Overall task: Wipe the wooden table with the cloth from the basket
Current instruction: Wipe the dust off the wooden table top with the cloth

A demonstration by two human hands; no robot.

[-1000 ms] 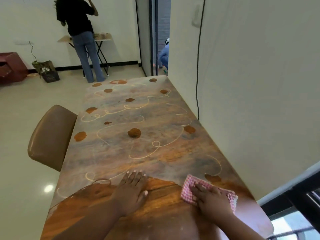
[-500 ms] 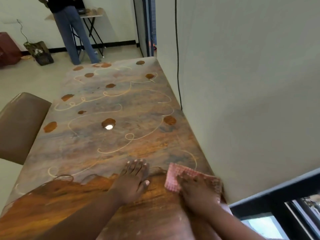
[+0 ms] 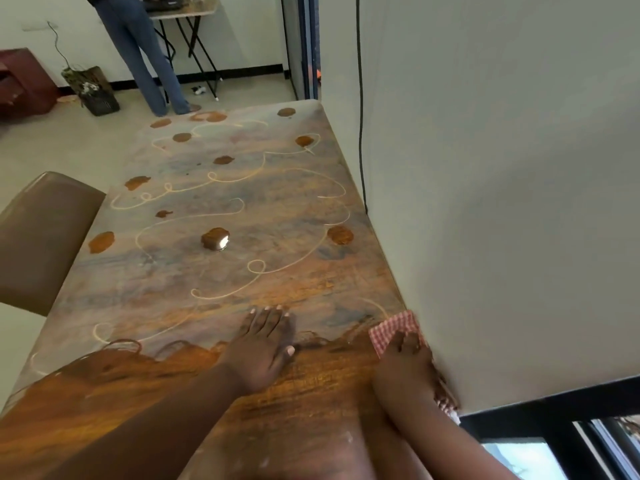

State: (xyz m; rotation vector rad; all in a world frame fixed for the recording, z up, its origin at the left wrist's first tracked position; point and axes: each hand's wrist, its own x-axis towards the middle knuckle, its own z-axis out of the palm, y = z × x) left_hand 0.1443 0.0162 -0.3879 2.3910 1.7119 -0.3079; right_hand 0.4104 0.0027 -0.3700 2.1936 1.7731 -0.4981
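Observation:
The long wooden table (image 3: 242, 271) runs away from me along the right wall. Its far part is dusty grey with curly streaks and brown spots; the near part is shiny brown. A red-and-white checked cloth (image 3: 394, 329) lies flat on the table at its right edge, against the wall. My right hand (image 3: 405, 372) presses down on the cloth with flat fingers. My left hand (image 3: 265, 344) rests palm down on the table, left of the cloth, fingers straight. No basket is in view.
A brown padded chair (image 3: 38, 237) stands at the table's left side. A black cable (image 3: 360, 98) hangs down the right wall. Far back, a person (image 3: 142, 53) stands at a small folding table (image 3: 187, 15), with a dark crate (image 3: 93, 91) on the floor.
My right hand has slid the cloth to the right, up against the wall. My left hand has stayed flat on the table. The view has tilted down.

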